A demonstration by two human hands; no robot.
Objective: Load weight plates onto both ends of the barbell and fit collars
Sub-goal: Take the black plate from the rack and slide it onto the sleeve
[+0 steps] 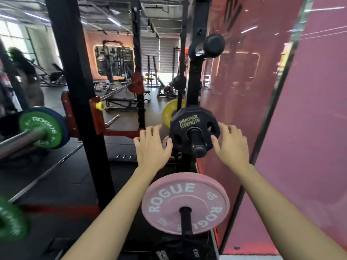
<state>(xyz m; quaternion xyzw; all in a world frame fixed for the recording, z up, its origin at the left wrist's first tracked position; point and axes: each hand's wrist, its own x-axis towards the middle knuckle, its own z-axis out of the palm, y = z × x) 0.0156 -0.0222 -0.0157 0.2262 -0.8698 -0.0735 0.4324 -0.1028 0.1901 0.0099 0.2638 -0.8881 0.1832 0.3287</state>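
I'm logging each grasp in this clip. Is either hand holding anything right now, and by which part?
Nothing is gripped yet. Both hands flank the black plate on its peg: left hand at its left rim, right hand at its right rim, fingers spread.

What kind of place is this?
A gym's weight area: a loaded barbell on a black rack, and a black plate and pink plate stored on pegs.

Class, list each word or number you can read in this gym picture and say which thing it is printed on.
"HAMMER STRENGTH": black plate on its storage peg.
"ROGUE", twice, and "10": pink plate.
"ROGUE": green plate on the barbell.
Lettering on the blurred green plate at lower left: unreadable.
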